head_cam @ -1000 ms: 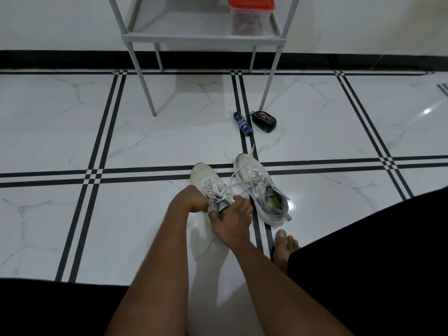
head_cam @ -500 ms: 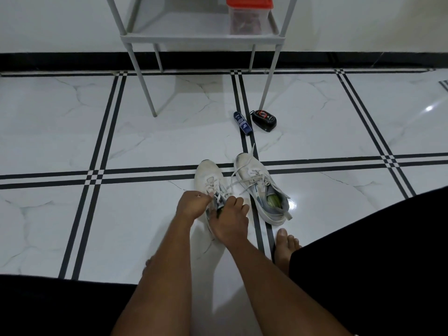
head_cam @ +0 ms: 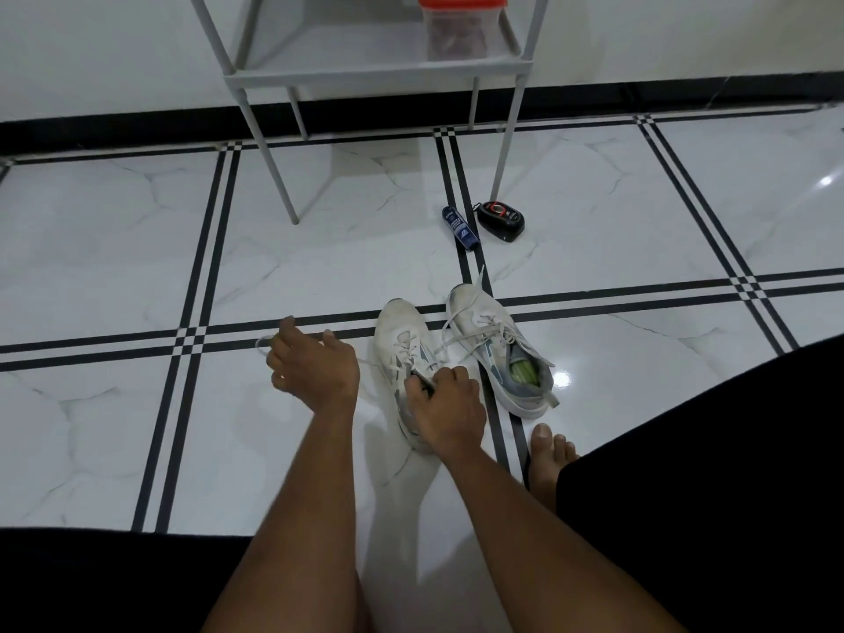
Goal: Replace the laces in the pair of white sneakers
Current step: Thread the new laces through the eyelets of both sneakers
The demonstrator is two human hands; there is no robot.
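Two white sneakers lie side by side on the tiled floor. The left sneaker [head_cam: 402, 340] has loosened laces. My right hand [head_cam: 445, 406] grips its tongue and collar near the opening. My left hand [head_cam: 310, 367] is out to the left of that shoe, holding a white lace [head_cam: 365, 362] that stretches from the hand to the shoe's eyelets; a loop of it shows beyond my fingers. The right sneaker [head_cam: 498, 344] stands untouched, laced, with loose lace ends trailing across the floor and a green insole showing.
A small blue bottle [head_cam: 460, 227] and a black-and-red case [head_cam: 501, 220] lie on the floor beyond the shoes. A grey metal rack [head_cam: 379, 75] with a red-lidded container [head_cam: 460, 25] stands by the wall. My bare foot [head_cam: 548, 459] rests near the right sneaker.
My left hand has pulled away from the left sneaker to the left, drawing the lace out with it. My right hand stays on the shoe's opening.
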